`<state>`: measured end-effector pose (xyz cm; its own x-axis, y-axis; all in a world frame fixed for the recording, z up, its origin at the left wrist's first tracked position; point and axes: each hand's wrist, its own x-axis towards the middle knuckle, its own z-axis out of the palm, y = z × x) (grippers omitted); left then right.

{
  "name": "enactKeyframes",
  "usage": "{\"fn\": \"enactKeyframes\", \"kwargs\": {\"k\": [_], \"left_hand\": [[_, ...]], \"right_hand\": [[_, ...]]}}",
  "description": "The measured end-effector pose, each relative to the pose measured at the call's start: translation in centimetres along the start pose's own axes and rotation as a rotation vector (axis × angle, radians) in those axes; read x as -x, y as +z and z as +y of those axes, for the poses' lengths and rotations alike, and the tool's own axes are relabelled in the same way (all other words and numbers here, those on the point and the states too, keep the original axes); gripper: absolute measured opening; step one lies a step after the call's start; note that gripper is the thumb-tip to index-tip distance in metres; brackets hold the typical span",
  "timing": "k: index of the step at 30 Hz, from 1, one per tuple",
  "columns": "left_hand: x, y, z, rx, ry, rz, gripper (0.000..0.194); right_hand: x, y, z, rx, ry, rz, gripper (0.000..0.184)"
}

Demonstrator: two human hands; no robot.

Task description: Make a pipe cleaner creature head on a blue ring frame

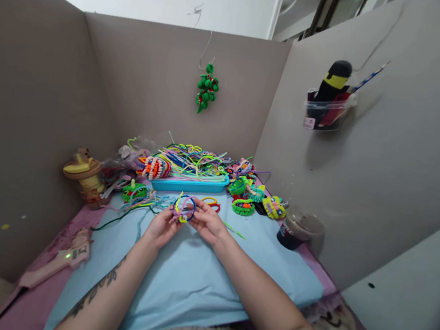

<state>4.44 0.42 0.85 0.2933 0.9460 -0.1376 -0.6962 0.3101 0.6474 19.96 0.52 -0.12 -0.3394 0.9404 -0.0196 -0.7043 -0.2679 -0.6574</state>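
Both my hands meet over a light blue cloth (188,275) and hold one small pipe-cleaner ring (184,207) of blue, pink and yellow strands. My left hand (162,228) pinches its left side with closed fingers. My right hand (207,221) grips its right side, fingers curled. The ring is lifted a little above the cloth. Loose coloured pipe cleaners (145,201) trail on the cloth just left of it.
A teal tray (188,184) heaped with pipe cleaners lies behind, with finished coiled pieces (243,206) at right. A dark cup (294,233) stands at right, a glue gun (61,260) at front left, a jar (83,176) at left. Grey panels enclose the desk.
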Motion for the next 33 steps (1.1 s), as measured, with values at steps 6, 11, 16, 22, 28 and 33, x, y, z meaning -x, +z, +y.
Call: {"fn": "enactKeyframes", "kwargs": {"k": [6,11,16,22,28,33], "left_hand": [[0.4,0.0,0.3,-0.053,-0.048,0.044,0.018],[0.7,0.3,0.3,-0.178,-0.110,0.095,0.027],[0.5,0.2,0.0,-0.175,-0.104,0.154,0.014],[0.3,0.4,-0.2,-0.054,-0.093,0.123,0.015],[0.0,0.3,-0.2,0.081,-0.118,0.127,0.021],[-0.4,-0.1,0.4,0.143,-0.090,0.245,0.029]], "right_hand": [[-0.5,-0.6,0.0,-0.051,0.023,0.060,0.034],[-1.0,-1.4,0.4,-0.037,0.004,0.144,0.034],[-1.3,-1.8,0.5,-0.028,-0.030,0.200,0.042],[-1.4,-1.4,0.4,0.096,-0.324,0.386,0.045],[-1.8,-1.6,-0.2,0.224,-0.560,0.502,0.040],[-1.9,-1.9,-0.1,0.189,-0.379,0.448,0.036]]}}
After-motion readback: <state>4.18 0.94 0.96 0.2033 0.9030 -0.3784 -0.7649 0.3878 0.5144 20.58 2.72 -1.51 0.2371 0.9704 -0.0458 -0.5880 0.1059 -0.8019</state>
